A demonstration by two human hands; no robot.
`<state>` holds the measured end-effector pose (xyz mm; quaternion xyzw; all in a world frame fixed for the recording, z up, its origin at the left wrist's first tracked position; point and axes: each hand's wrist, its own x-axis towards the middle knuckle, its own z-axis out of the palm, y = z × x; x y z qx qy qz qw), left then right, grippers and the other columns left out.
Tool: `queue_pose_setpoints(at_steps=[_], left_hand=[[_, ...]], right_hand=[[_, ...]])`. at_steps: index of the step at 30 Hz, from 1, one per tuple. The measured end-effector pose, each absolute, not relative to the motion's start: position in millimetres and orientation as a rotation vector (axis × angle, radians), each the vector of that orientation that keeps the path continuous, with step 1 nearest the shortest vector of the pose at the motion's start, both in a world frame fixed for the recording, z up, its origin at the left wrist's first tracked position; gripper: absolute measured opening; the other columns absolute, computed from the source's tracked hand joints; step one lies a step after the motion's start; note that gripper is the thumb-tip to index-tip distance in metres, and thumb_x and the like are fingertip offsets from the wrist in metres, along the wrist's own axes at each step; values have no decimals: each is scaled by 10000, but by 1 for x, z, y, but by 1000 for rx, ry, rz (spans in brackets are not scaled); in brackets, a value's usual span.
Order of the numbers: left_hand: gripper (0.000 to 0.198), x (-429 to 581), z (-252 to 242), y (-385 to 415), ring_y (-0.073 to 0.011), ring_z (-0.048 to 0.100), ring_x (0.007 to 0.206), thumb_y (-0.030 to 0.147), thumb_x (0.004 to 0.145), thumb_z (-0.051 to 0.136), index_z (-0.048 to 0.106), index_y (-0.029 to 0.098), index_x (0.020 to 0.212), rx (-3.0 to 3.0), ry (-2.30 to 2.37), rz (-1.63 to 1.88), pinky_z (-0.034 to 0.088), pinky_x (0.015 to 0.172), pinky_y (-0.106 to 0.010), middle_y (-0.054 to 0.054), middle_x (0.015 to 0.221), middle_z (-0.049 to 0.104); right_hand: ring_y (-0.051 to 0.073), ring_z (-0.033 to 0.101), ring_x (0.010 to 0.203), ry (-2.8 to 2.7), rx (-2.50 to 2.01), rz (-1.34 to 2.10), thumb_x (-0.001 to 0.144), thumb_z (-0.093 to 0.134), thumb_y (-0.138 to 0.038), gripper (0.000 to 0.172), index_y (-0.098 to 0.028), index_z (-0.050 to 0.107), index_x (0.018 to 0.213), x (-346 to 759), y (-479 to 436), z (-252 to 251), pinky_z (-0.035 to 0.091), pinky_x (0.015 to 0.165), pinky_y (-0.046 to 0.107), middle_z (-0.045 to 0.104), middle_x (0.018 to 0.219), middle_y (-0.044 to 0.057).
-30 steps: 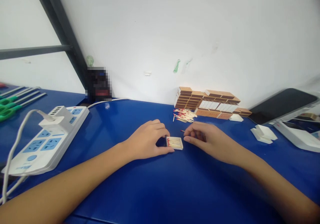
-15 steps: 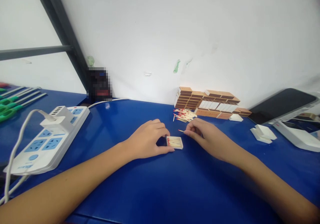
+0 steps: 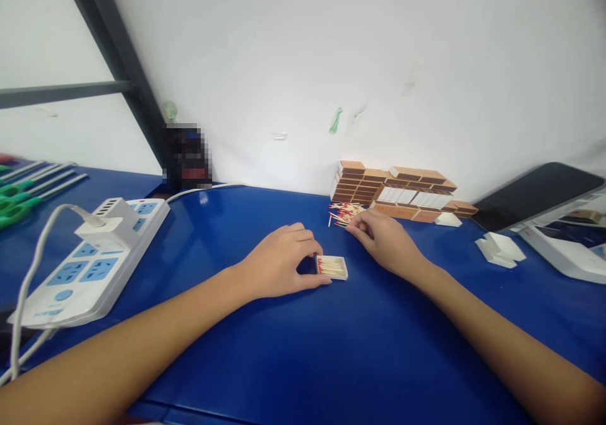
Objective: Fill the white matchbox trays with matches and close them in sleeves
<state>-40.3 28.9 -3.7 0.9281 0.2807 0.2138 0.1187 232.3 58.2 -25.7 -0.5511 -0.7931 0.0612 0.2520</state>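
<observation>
A small white matchbox tray (image 3: 339, 267) lies on the blue table with several red-tipped matches (image 3: 332, 265) in it. Around its left end my left hand (image 3: 283, 262) is closed, thumb along the near side and fingers at the far corner. My right hand (image 3: 386, 239) is at the loose pile of matches (image 3: 341, 210), thumb and forefinger pinched together at its near edge. Whether a match is between those fingertips is hidden. Part of the pile is behind the right hand.
Stacked matchboxes (image 3: 362, 185) stand against the wall behind the pile. White tray-like pieces (image 3: 500, 248) and a phone (image 3: 542, 194) on a white stand are at right. On the left lie a power strip (image 3: 71, 292) with a cable and green-handled tools (image 3: 19, 201).
My right hand has moved away from beside the tray, up and left to the match pile. The match that stuck out from its fingertips no longer shows there. My left hand stays at the tray.
</observation>
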Motion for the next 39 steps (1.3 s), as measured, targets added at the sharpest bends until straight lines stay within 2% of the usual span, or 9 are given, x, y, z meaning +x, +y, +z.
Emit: queue_pose_setpoints(at_steps=[5,8,13,19,24,28,31,35,39], left_hand=[[361,-41,-4,29,-206,592,918,514,899,760,730,182,1036,2718,808,641,473,835,-342,-41,948,701],[365,-41,-4,29,-207,595,905,522,900,755,728,182,1031,2714,813,636,474,832,-345,-42,937,700],[368,-41,-5,30,-212,597,916,527,900,751,724,185,1031,2725,811,636,476,837,-350,-45,939,701],[326,-41,-3,30,-199,588,896,501,911,747,725,192,1011,2719,809,630,471,800,-337,-33,913,688],[325,-40,-2,30,-197,591,896,485,914,750,722,180,1022,2742,784,633,472,817,-336,-33,922,689],[323,-40,-3,30,-202,602,907,486,916,746,722,185,1029,2740,779,637,480,831,-340,-37,931,697],[327,-40,-3,30,-202,608,906,492,918,743,721,186,1030,2751,775,651,486,838,-347,-38,934,702],[326,-41,-3,30,-200,617,917,493,916,745,718,186,1021,2759,763,658,492,845,-346,-40,958,710],[327,-41,-2,30,-202,615,923,489,918,745,719,185,1034,2754,762,651,487,863,-343,-40,958,707]], right_hand=[[216,570,776,-2135,-1506,273,998,501,-405,257,-215,573,841,230,47,-17,421,705,338,637,856,74],[183,499,707,-2078,-1517,628,1009,495,-558,398,-213,583,830,225,28,3,398,640,314,579,780,28],[114,280,581,-1876,-1457,1408,951,555,-710,502,-216,588,874,216,-4,30,219,502,269,343,680,-59],[91,206,575,-1646,-1326,1647,887,685,-685,527,-208,497,766,216,-2,25,150,484,264,294,685,-69],[83,201,566,-1594,-1300,1716,883,705,-662,546,-210,439,728,216,0,24,140,472,258,311,688,-67],[89,327,578,-1663,-1308,1643,914,656,-675,515,-201,506,779,217,-2,23,250,479,249,418,721,-38],[101,429,599,-1751,-1355,1543,947,602,-680,488,-198,582,870,218,-3,20,328,497,247,515,756,-14],[102,423,567,-1871,-1448,1308,958,587,-665,459,-211,611,897,215,-4,20,317,486,248,526,708,-28],[116,479,592,-1929,-1485,1086,957,600,-608,408,-210,647,884,211,-4,21,371,545,272,587,723,-10]])
